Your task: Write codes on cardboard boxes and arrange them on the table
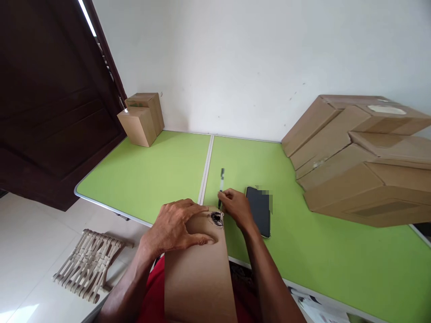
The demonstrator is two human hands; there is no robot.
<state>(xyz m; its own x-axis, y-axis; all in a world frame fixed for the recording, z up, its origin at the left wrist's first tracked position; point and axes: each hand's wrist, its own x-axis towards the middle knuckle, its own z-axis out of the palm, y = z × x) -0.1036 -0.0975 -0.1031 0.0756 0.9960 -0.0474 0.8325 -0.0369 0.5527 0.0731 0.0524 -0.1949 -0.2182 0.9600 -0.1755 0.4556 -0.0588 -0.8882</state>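
A brown cardboard box (pixel 202 278) stands at the near edge of the table, against my red clothing. Near its far right corner is a dark hole (pixel 216 218) with black scribbled marks around it. My left hand (pixel 182 229) lies over the box's far left part, thumb on the top face and fingers over the far edge, gripping it. My right hand (pixel 235 205) pinches a pen (pixel 222 179) that stands nearly upright, its lower end at the box's far right corner. Just right of that hand lies a black phone or small tablet (pixel 259 211).
Several cardboard boxes (pixel 363 157) are stacked on the right of the green table (pixel 168 170). Two smaller boxes (pixel 143 119) sit at its far left, by the white wall (pixel 235 67). A woven stool (pixel 89 264) stands on the floor, and a dark door (pixel 50 89) is at left.
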